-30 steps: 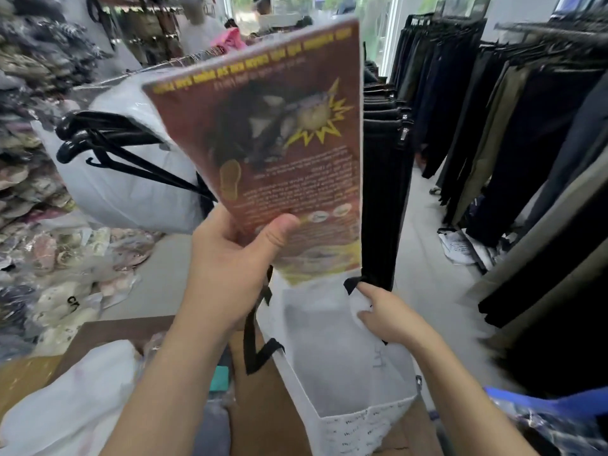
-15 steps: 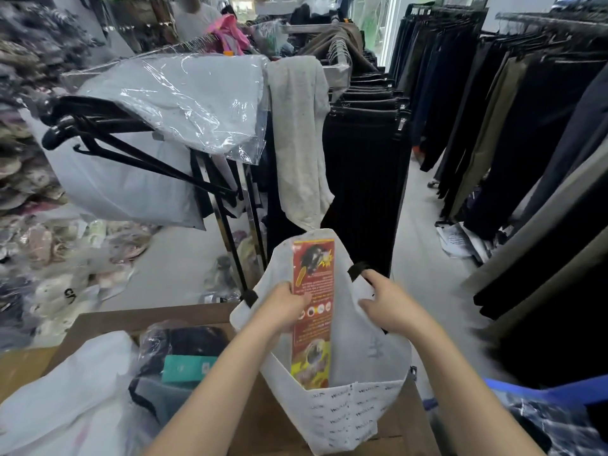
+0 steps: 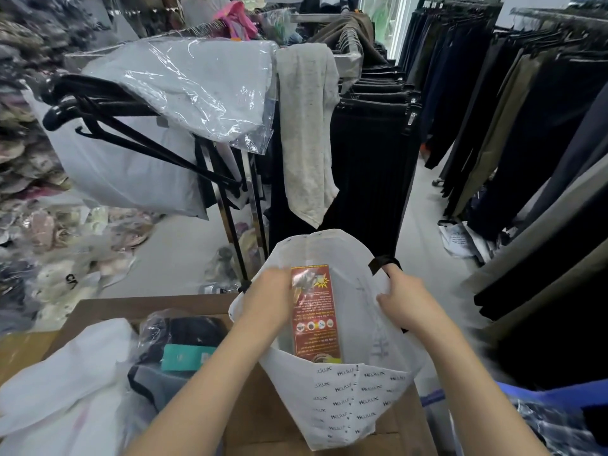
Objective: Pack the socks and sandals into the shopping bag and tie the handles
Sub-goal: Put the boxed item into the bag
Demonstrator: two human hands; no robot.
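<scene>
Inside white woven bag (image 3: pixel 345 403), glossy flat packet (image 3: pixel 316 317) stands.

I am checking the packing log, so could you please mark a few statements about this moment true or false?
1. The red printed packet stands upright inside the white fabric shopping bag. True.
2. The right hand is flat on the table. False: it holds the bag's rim by the black handle.
3. The left hand is at the packet. True.
4. The clear-wrapped dark bundle with a teal label is in the bag. False: it lies left of it.
</scene>
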